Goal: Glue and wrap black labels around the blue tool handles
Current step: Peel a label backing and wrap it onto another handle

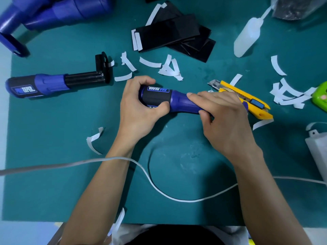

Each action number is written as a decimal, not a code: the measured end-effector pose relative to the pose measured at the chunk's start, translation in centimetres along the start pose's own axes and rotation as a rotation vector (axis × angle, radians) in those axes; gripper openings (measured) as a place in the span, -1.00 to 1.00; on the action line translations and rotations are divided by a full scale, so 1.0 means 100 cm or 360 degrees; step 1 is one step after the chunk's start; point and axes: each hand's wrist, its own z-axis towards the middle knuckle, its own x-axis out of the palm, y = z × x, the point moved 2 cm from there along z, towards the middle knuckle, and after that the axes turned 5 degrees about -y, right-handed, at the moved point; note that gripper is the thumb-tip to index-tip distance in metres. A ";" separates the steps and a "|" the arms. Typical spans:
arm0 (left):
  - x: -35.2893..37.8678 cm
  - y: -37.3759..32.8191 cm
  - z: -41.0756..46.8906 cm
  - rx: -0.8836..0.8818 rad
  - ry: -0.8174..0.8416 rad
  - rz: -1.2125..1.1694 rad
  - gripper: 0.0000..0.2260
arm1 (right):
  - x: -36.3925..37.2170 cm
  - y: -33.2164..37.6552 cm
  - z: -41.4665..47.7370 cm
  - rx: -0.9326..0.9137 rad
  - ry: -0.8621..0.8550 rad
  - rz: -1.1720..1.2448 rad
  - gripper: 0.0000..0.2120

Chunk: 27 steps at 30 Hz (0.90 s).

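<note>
A blue tool handle (pixel 178 102) lies across the middle of the green mat, with a black label (pixel 155 98) wrapped round its left end. My left hand (pixel 137 106) grips that labelled end, fingers over the top and thumb underneath. My right hand (pixel 224 119) holds the handle's right part, fingers curled over it. A second blue handle (pixel 47 84) with a black label and a black shaft lies at the left. A stack of black labels (pixel 173 32) lies at the top centre. A translucent glue bottle (pixel 247 35) lies at the top right.
A yellow utility knife (pixel 244 99) lies just behind my right hand. White backing strips (pixel 169 68) are scattered over the mat. More blue tool parts (pixel 58 11) sit at the top left. A white cable (pixel 150 181) loops across the near side. A white box (pixel 318 147) and a green object (pixel 320 95) are at the right edge.
</note>
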 end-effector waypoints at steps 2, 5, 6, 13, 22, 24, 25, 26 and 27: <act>-0.003 0.000 0.000 0.0014 0.0004 -0.0008 -0.52 | -0.001 0.002 0.000 -0.0072 -0.0086 -0.0074 -0.56; -0.004 0.000 -0.002 0.0029 0.0018 -0.0007 -0.46 | -0.002 0.005 -0.001 -0.0150 -0.0186 -0.0125 -0.58; -0.004 0.000 -0.002 0.0026 0.0023 -0.0005 -0.44 | -0.003 0.005 -0.001 -0.0157 -0.0204 -0.0128 -0.58; -0.005 0.000 -0.001 0.0096 0.0072 0.0053 -0.40 | -0.003 0.006 -0.001 -0.0153 -0.0196 -0.0149 -0.58; -0.005 0.001 0.004 0.0083 0.0140 -0.0026 -0.33 | -0.004 0.010 -0.001 -0.0185 -0.0192 -0.0198 -0.60; -0.004 0.000 0.004 0.0083 0.0105 -0.0018 -0.33 | -0.004 0.010 -0.001 -0.0186 -0.0192 -0.0188 -0.60; -0.004 0.000 0.003 0.0082 0.0089 -0.0016 -0.33 | -0.005 0.009 -0.001 -0.0186 -0.0194 -0.0183 -0.60; -0.003 -0.001 0.003 0.0081 0.0077 -0.0016 -0.33 | -0.004 0.009 -0.001 -0.0184 -0.0196 -0.0178 -0.60; -0.003 -0.002 0.002 0.0080 0.0072 -0.0018 -0.34 | -0.004 0.009 -0.001 -0.0181 -0.0200 -0.0168 -0.60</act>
